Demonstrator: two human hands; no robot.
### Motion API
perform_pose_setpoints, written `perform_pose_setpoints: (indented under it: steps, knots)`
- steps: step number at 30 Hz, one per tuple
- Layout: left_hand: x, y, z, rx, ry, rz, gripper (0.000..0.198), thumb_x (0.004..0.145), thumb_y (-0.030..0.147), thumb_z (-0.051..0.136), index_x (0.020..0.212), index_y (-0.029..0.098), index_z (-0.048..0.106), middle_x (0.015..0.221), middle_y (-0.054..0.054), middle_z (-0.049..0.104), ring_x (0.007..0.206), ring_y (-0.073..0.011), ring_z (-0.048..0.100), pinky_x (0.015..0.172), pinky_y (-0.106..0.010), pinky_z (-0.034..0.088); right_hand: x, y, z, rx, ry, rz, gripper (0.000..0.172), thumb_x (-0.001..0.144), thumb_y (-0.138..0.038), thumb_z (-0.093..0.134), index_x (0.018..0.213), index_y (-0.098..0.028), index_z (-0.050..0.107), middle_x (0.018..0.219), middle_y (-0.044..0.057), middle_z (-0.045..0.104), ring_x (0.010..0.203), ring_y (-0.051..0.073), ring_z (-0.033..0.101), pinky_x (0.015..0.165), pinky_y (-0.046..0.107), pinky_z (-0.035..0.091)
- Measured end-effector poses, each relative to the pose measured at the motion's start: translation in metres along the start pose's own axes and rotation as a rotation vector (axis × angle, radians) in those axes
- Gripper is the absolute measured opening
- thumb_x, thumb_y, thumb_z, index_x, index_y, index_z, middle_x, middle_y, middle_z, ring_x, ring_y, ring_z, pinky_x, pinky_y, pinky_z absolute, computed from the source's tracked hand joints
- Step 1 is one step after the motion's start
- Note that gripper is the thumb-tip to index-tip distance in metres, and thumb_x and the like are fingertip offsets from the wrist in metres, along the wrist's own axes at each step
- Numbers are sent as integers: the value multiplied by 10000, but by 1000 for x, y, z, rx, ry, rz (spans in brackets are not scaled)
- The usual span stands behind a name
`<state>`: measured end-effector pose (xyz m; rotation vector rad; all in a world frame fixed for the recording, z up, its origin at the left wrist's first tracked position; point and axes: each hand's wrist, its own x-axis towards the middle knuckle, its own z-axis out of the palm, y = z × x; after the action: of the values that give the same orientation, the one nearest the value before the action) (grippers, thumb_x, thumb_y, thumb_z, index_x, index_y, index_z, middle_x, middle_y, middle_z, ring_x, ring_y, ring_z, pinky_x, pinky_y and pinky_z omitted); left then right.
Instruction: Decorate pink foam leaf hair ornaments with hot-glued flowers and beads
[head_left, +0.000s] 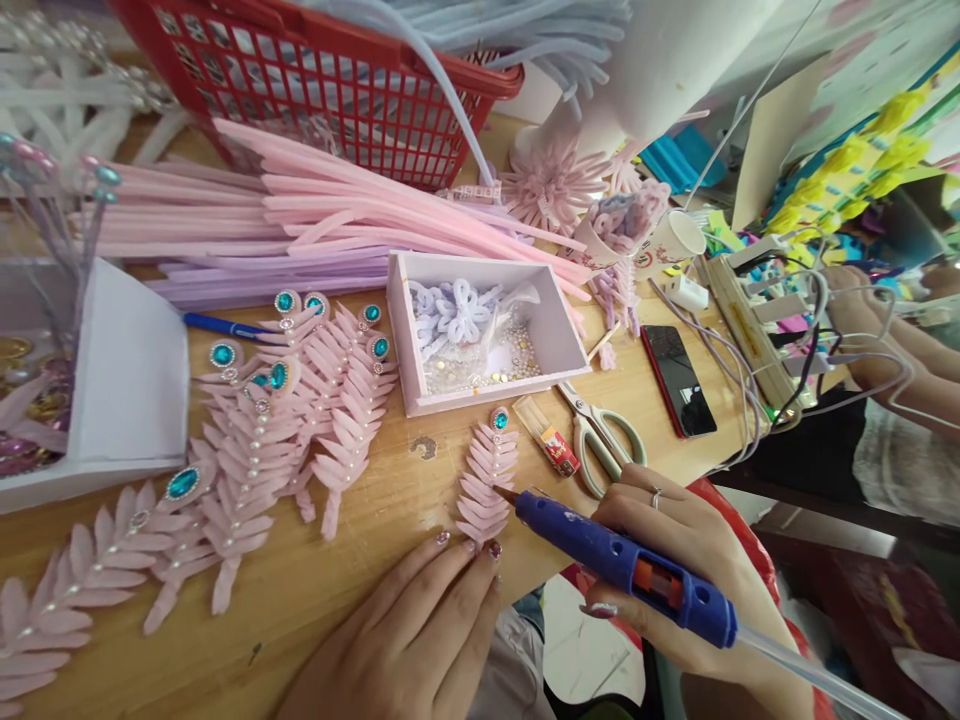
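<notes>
My right hand (679,560) is closed round a blue glue gun (622,565) with a clear glue stick out its back. The gun's nozzle touches the right edge of a pink pipe-cleaner leaf (486,480) topped with a teal gem. My left hand (427,620) lies flat on the wooden table (360,560), fingers stretched out, with the fingertips pressing the leaf's lower end. Several finished pink leaves with teal gems and pearls (285,420) lie to the left.
A pink box (480,335) holds lilac flowers and beads. Scissors (600,435), a small red box (551,440) and a phone (679,380) lie right of it. Pink and lilac pipe cleaners (300,220) and a red basket (315,80) sit behind. Another person's arm (892,340) is at right.
</notes>
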<state>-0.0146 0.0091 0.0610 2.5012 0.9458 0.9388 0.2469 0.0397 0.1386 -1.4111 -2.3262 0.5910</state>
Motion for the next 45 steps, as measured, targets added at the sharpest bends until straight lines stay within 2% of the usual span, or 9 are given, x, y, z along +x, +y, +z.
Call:
perform_pose_setpoints:
  steps: [2, 7, 12, 19, 25, 29, 35, 45]
  knots:
    - [-1, -1, -1, 14, -3, 0, 371, 1089, 94, 399, 1193, 141, 752, 1302, -5, 751, 1283, -157, 603, 1313, -309, 230, 1, -2, -2, -2, -12, -5, 420, 1031, -593, 577, 840, -219, 600, 660, -2, 576, 620, 167, 491, 559, 305, 375]
    - [-1, -5, -4, 48, -103, 64, 354, 1094, 116, 414, 1291, 119, 708, 1373, -22, 716, 1325, -179, 573, 1334, -343, 166, -4, -2, -2, 8, -27, 14, 429, 1028, -606, 571, 849, -217, 595, 656, -5, 566, 615, 168, 468, 565, 310, 349]
    - [0, -6, -5, 45, -84, 53, 349, 1091, 112, 415, 1263, 131, 718, 1364, -10, 721, 1316, -176, 579, 1333, -337, 168, -8, 2, 4, 32, -24, 38, 422, 1023, -593, 590, 822, -221, 588, 666, 3, 556, 641, 183, 479, 598, 323, 351]
    - [3, -6, -6, 63, -94, 62, 383, 1102, 120, 372, 1277, 134, 712, 1351, -12, 731, 1294, -167, 604, 1330, -341, 175, 2, -4, -2, -21, -61, 12, 487, 1031, -628, 556, 769, -218, 587, 619, 2, 561, 595, 169, 478, 551, 305, 355]
    - [3, -5, -4, 44, -86, 49, 378, 1106, 124, 378, 1263, 132, 721, 1335, -14, 738, 1290, -165, 603, 1323, -329, 195, -12, 1, 3, 26, -24, 40, 433, 1014, -621, 593, 840, -225, 582, 666, -3, 564, 642, 181, 458, 604, 324, 325]
    - [2, -2, -3, 0, -60, -11, 368, 1100, 113, 395, 1267, 130, 723, 1342, -14, 733, 1308, -165, 582, 1322, -318, 196, -12, 0, 3, 60, -36, 39, 436, 1020, -630, 573, 853, -228, 577, 677, -5, 564, 655, 181, 461, 620, 329, 321]
    - [1, -3, -5, 0, -107, 29, 375, 1089, 100, 404, 1316, 118, 701, 1397, -28, 698, 1348, -182, 548, 1332, -334, 169, -6, -1, 3, 59, -43, 28, 451, 1033, -624, 554, 832, -221, 582, 678, 0, 575, 651, 177, 475, 619, 327, 337]
    - [-1, -3, -5, -16, -106, 13, 356, 1088, 104, 425, 1309, 117, 704, 1411, -35, 689, 1363, -185, 534, 1331, -338, 183, -7, -2, 2, 13, -37, 28, 501, 1011, -662, 569, 793, -211, 589, 651, -4, 552, 638, 165, 476, 586, 311, 333]
